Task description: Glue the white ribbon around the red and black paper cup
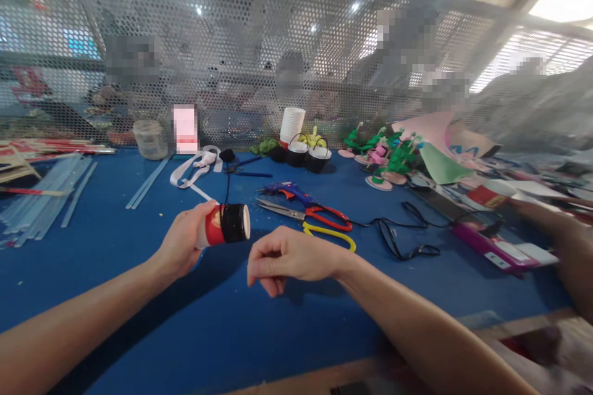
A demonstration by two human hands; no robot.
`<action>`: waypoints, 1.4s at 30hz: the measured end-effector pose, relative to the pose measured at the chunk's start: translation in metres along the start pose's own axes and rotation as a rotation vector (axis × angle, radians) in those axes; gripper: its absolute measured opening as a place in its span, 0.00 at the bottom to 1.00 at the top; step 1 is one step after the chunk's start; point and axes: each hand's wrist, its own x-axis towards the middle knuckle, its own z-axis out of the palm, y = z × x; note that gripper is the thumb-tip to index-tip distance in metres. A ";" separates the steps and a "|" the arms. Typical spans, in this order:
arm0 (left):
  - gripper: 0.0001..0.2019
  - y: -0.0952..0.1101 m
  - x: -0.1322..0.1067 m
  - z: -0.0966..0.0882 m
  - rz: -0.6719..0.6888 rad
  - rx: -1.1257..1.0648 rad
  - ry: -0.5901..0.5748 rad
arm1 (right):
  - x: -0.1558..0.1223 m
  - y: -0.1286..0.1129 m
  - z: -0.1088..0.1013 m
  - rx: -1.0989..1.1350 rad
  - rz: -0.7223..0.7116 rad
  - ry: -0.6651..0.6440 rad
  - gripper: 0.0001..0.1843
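My left hand (183,237) is wrapped round a paper cup (215,226) tipped on its side above the table. The cup is white with a red label, and black yarn (234,223) covers a band near its right end. A strand rises from it to a small black yarn ball (227,155). My right hand (290,256) hangs just right of the cup, apart from it, its fingers bent inward. Whatever those fingers may hold is hidden. Behind it lie scissors (296,214) with red and yellow handles, and a blue glue gun (291,191).
Glue sticks (50,197) lie at the left beside a clear plastic tub (151,139). White ribbon (183,176), small black buckets (317,158), stacked cups (291,124) and green felt plants (398,157) line the back. At right, another person's hand (540,213) is near a purple box (491,249) and black cable (389,241).
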 end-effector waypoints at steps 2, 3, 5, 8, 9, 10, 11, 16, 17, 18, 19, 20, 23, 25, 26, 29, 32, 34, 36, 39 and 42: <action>0.11 -0.001 -0.001 0.000 -0.008 -0.025 -0.031 | 0.002 0.000 0.001 0.130 -0.144 0.164 0.13; 0.10 -0.002 -0.002 0.000 -0.009 -0.015 -0.054 | 0.004 0.001 0.000 0.177 -0.236 0.313 0.13; 0.10 -0.003 -0.005 0.001 -0.012 0.029 -0.100 | 0.009 0.007 -0.005 0.225 -0.374 0.637 0.12; 0.11 -0.006 -0.009 0.002 -0.028 0.111 -0.142 | 0.018 0.020 -0.016 0.158 -0.366 0.889 0.10; 0.12 -0.006 -0.010 0.002 -0.029 0.131 -0.152 | 0.020 0.024 -0.020 0.097 -0.325 0.897 0.11; 0.12 -0.005 -0.010 0.002 -0.021 0.138 -0.150 | 0.021 0.028 -0.022 0.019 -0.275 0.879 0.11; 0.12 -0.004 -0.010 0.002 -0.007 0.132 -0.137 | 0.022 0.030 -0.023 -0.066 -0.224 0.843 0.12; 0.09 0.009 -0.004 -0.002 0.092 -0.019 0.015 | 0.010 0.018 -0.008 -0.183 -0.005 0.280 0.10; 0.08 0.011 -0.004 -0.002 0.117 -0.006 0.023 | 0.006 0.013 -0.004 -0.110 0.028 0.099 0.09; 0.07 0.012 -0.004 -0.002 0.122 0.008 0.022 | 0.003 0.007 -0.001 -0.026 0.049 -0.052 0.08; 0.06 0.012 -0.004 -0.002 0.125 0.021 0.017 | 0.000 0.002 0.001 0.051 0.049 -0.126 0.08; 0.08 0.012 -0.005 -0.002 0.126 0.028 0.021 | -0.001 -0.002 0.002 0.109 0.026 -0.109 0.08; 0.12 0.005 -0.009 0.000 0.089 0.107 -0.081 | 0.001 -0.004 -0.005 0.194 -0.130 0.380 0.14; 0.14 -0.002 -0.012 -0.001 0.068 0.170 -0.145 | 0.007 0.002 -0.014 0.186 -0.204 0.726 0.16; 0.15 -0.005 -0.014 -0.001 0.059 0.213 -0.179 | 0.010 0.007 -0.018 0.160 -0.210 0.817 0.15; 0.19 -0.013 -0.019 -0.002 0.037 0.387 -0.314 | 0.018 0.019 -0.021 0.034 -0.152 0.740 0.14; 0.20 -0.015 -0.021 -0.002 0.018 0.495 -0.430 | 0.021 0.022 -0.011 -0.098 -0.136 0.559 0.17; 0.20 -0.015 -0.020 -0.001 0.020 0.556 -0.478 | 0.020 0.020 -0.004 -0.201 -0.134 0.529 0.17; 0.19 -0.015 -0.019 -0.001 0.037 0.623 -0.509 | 0.019 0.016 0.000 -0.282 -0.130 0.542 0.17; 0.19 -0.013 -0.017 -0.002 0.073 0.720 -0.558 | 0.018 0.012 0.002 -0.325 -0.151 0.563 0.17; 0.19 -0.012 -0.016 -0.002 0.086 0.779 -0.585 | 0.018 0.012 0.001 -0.337 -0.183 0.574 0.17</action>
